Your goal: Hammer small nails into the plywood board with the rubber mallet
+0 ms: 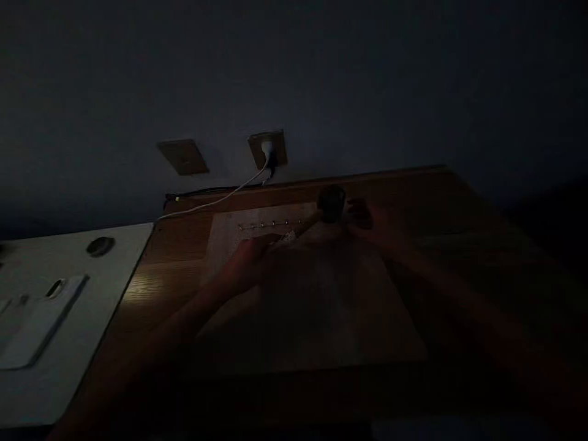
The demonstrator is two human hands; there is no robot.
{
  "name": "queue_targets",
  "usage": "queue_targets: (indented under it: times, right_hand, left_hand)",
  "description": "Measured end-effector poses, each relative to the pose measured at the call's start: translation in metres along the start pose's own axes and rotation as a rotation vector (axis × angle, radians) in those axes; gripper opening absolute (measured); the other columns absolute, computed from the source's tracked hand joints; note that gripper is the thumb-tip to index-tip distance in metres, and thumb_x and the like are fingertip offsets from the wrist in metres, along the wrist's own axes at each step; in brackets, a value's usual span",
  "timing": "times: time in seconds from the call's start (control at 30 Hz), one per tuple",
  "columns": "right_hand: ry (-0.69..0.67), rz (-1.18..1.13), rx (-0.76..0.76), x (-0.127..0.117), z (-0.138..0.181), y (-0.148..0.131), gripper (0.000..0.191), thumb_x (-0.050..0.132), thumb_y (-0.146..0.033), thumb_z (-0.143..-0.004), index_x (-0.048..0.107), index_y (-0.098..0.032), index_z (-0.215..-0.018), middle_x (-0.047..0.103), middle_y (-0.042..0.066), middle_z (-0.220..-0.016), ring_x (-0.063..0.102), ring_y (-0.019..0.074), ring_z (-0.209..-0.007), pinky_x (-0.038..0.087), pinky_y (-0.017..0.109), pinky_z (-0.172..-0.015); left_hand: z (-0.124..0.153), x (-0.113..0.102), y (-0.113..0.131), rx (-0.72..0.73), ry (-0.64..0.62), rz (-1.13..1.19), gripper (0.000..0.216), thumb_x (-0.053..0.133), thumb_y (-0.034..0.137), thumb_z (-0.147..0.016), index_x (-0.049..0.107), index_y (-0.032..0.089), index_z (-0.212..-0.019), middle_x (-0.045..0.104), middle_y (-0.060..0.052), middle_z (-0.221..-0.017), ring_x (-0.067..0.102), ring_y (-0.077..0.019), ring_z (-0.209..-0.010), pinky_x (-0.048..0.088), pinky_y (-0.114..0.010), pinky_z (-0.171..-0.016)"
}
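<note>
The scene is very dark. A pale board (316, 306) lies on a wooden table (169, 257), with a row of small metal pins or nails (271, 225) along its far edge. My left hand (250, 257) rests on the board just below that row, fingers closed around a small pale thing I cannot make out. My right hand (367, 220) reaches to the board's far right corner and grips a dark object (331, 203) with a pale wooden handle, like a hammer.
A white cable (220, 199) runs from a plug in a wall socket (267, 150) down to the table's back edge. A second wall plate (182, 157) sits to its left. A white surface (55, 306) with flat items adjoins the table's left side.
</note>
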State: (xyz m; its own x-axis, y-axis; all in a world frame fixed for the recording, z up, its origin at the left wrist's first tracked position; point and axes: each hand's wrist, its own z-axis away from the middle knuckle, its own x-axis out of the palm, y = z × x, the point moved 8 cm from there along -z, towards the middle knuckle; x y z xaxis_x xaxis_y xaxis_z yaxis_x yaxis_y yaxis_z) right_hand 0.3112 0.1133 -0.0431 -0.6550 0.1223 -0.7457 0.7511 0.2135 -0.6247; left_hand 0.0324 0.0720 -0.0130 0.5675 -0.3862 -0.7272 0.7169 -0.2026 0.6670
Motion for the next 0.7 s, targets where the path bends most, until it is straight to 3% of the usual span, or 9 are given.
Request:
queue_targets:
  times: [0.17,0.3,0.47,0.6,0.7]
  right_hand:
    - [0.002,0.011,-0.018,-0.003,0.010,-0.003,0.049,0.068,-0.038,-0.083,0.065,-0.021,-0.129,0.075,0.017,-0.121,0.073,0.0400,-0.110,0.057,0.059,-0.099]
    - [0.041,0.002,-0.038,-0.009,0.016,-0.009,0.044,0.067,-0.038,-0.085,0.066,-0.022,-0.126,0.076,0.016,-0.120,0.073,0.0382,-0.107,0.058,0.060,-0.096]
    - [0.093,-0.172,0.005,-0.017,0.032,-0.002,0.038,0.069,-0.036,-0.084,0.066,-0.027,-0.121,0.076,0.012,-0.118,0.073,0.0335,-0.106,0.059,0.058,-0.096]
    - [0.130,-0.274,0.040,-0.023,0.045,0.003,0.033,0.071,-0.042,-0.085,0.066,-0.025,-0.113,0.076,0.010,-0.107,0.074,0.0290,-0.094,0.062,0.055,-0.089]
    - [0.130,-0.267,0.039,-0.028,0.052,0.001,0.033,0.071,-0.046,-0.086,0.067,-0.026,-0.112,0.077,0.010,-0.107,0.075,0.0285,-0.091,0.063,0.052,-0.086]
  left_hand:
    - [0.002,0.003,-0.005,0.014,0.025,0.001,0.043,0.051,0.046,-0.097,0.074,0.016,-0.117,0.075,-0.003,-0.086,0.066,-0.0178,-0.074,0.046,-0.024,-0.065]
    - [0.012,0.004,0.000,0.011,0.025,0.007,0.046,0.048,0.045,-0.099,0.071,0.016,-0.126,0.077,-0.004,-0.091,0.069,-0.0184,-0.074,0.046,-0.025,-0.062]
    - [0.050,0.009,-0.003,0.057,0.061,-0.120,0.046,0.045,0.033,-0.102,0.061,0.019,-0.143,0.077,-0.008,-0.110,0.074,-0.0208,-0.088,0.054,-0.027,-0.072]
    - [0.088,0.024,-0.015,0.176,0.089,-0.402,0.055,0.043,0.019,-0.100,0.048,0.022,-0.155,0.075,-0.011,-0.115,0.074,-0.0212,-0.086,0.058,-0.030,-0.073]
    - [0.108,0.037,-0.008,0.299,0.089,-0.557,0.069,0.043,0.008,-0.094,0.034,0.023,-0.161,0.072,-0.012,-0.119,0.072,-0.0222,-0.092,0.059,-0.032,-0.077]
